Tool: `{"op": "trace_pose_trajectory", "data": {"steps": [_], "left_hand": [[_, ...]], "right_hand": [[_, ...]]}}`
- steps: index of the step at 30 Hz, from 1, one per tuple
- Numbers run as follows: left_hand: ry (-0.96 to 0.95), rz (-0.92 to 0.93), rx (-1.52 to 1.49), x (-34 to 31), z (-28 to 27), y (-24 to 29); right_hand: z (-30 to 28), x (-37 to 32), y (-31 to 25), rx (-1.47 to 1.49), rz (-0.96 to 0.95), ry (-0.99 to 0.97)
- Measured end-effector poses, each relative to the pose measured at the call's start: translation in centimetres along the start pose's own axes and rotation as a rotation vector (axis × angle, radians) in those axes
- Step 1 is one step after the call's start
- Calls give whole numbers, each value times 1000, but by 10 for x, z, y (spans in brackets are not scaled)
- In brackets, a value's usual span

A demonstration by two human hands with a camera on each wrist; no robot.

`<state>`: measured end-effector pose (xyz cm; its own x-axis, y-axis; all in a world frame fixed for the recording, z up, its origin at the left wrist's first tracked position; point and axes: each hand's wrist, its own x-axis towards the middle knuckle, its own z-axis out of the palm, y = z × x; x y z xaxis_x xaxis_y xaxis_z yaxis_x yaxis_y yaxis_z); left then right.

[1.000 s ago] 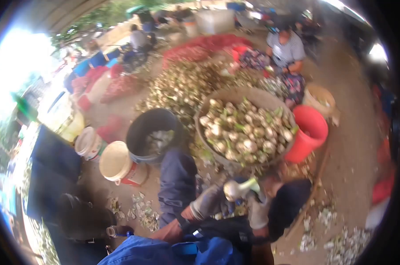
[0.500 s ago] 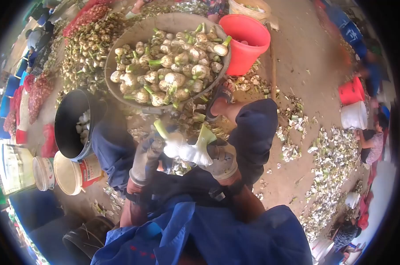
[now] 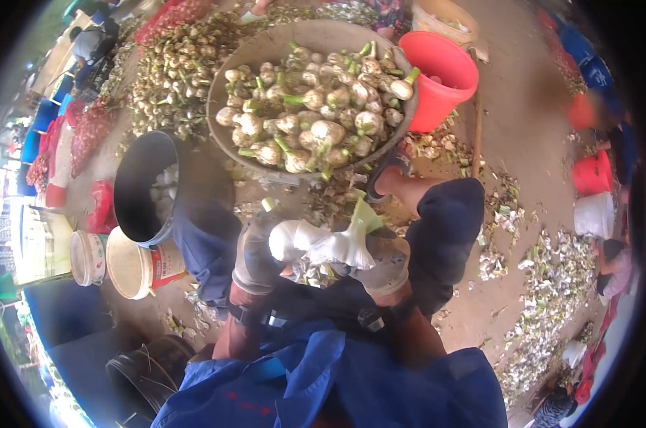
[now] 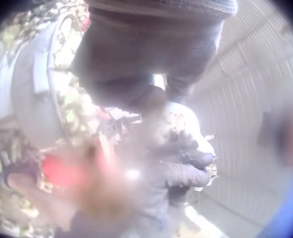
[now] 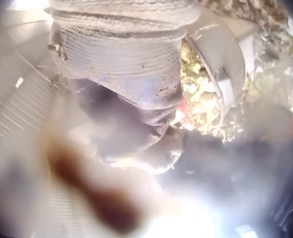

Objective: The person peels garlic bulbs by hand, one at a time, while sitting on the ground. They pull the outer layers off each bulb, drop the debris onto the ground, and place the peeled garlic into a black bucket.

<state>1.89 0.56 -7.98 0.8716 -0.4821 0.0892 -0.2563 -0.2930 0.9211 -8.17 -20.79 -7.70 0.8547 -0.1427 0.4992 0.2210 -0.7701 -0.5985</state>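
Both hands wear dirty pale gloves, held close together over the lap. In the head view the left hand (image 3: 257,253) grips a white garlic bulb (image 3: 287,240), a short green stub showing above its fingers. The right hand (image 3: 383,262) holds a white, layered garlic piece (image 3: 341,248) with a flared green stem (image 3: 364,217); the two white pieces meet between the hands. From the left wrist, the left glove (image 4: 146,52) hangs above a white bulb (image 4: 178,119). From the right wrist, the right glove (image 5: 121,64) partly covers pale garlic (image 5: 161,153); blur hides finger details.
A wide tub (image 3: 316,32) full of stemmed garlic bulbs stands in front, a red bucket (image 3: 437,93) at its right. A black bucket (image 3: 141,192) holding white bulbs and a white bucket (image 3: 129,264) stand left. Peelings (image 3: 551,285) litter the ground at right.
The head view has swung down and right, then slightly back left. One bulb showed between the hands at first; now two white pieces touch there. The left piece's green stem is largely hidden now.
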Motion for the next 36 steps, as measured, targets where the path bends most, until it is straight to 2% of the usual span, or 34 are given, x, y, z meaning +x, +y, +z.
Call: {"op": "trace_pose_trajectory", "data": {"steps": [1,2,4,5,6,7,8,9,10,11,12,13,14,16,17,18,20,21,22,23,24,26,27,28,30,31,32,33,34,36], "left_hand": [[124,114,-21,0,2,3],[136,118,-6,1,-5,2],[125,-555,-1539,3,-18,-1],[208,-548,-1633,5,-22,2],[209,-540,-1623,5,-26,5],[291,-422,-1373,3,-29,9],[362,-304,-1123,3,-30,11],[419,-69,-403,3,-22,1],[412,-150,-489,11,-24,38],[465,-279,-923,14,-28,49],[503,-408,-1359,15,-36,53],[336,-179,-1145,4,-48,9],[467,-186,-782,0,-55,-13],[618,25,422,1,-81,-32],[637,62,-305,-4,-102,-44],[598,83,-1033,-11,-125,-55],[613,57,-1100,-13,-162,-37],[777,-28,-987,-11,-170,-28],[930,-112,-865,-6,-174,-20],[914,-116,-863,0,-171,-14],[905,-125,-710,5,-163,-8],[874,-124,-413,19,-140,5],[759,-215,-484,33,-123,22],[597,-197,-428,47,-104,23],[283,-218,-316,75,-58,54],[201,-57,-92,94,-40,31],[113,13,106,113,-19,39],[-14,5,261,126,-4,66],[-62,226,454,148,8,52],[-117,348,684,180,35,42]], "right_hand": [[10,-16,2,672,545,30],[19,-31,6,1343,1091,42],[26,-54,22,1611,1249,51],[27,-66,26,1159,834,-137],[22,-53,14,693,424,-280],[5,-48,-4,976,670,-219],[-27,-8,-29,1550,838,-332],[-29,-11,-27,1486,674,-353],[-35,-15,-25,1414,515,-368],[-39,-16,-21,1411,513,-363],[-42,-14,-16,1987,800,-285],[-43,-14,-13,2554,1098,-167],[-46,-5,-30,1578,1291,86],[-33,-29,9,2218,1079,197],[-32,-12,-7,1781,703,122],[-43,8,-9,1728,891,-2],[-40,10,-8,1326,804,-215],[-38,14,-14,1130,801,-268],[-23,6,-7,911,632,-225],[-22,8,-3,724,517,-285],[-22,9,1,535,404,-347],[-18,14,5,414,385,-395],[-15,16,6,294,362,-455],[-12,17,8,288,372,-449],[-6,20,16,114,307,-353],[-8,22,21,28,296,-352],[-11,24,26,25,302,-344],[-16,25,31,17,334,-376],[-21,26,36,8,367,-405],[-21,19,49,35,372,-345]]}}
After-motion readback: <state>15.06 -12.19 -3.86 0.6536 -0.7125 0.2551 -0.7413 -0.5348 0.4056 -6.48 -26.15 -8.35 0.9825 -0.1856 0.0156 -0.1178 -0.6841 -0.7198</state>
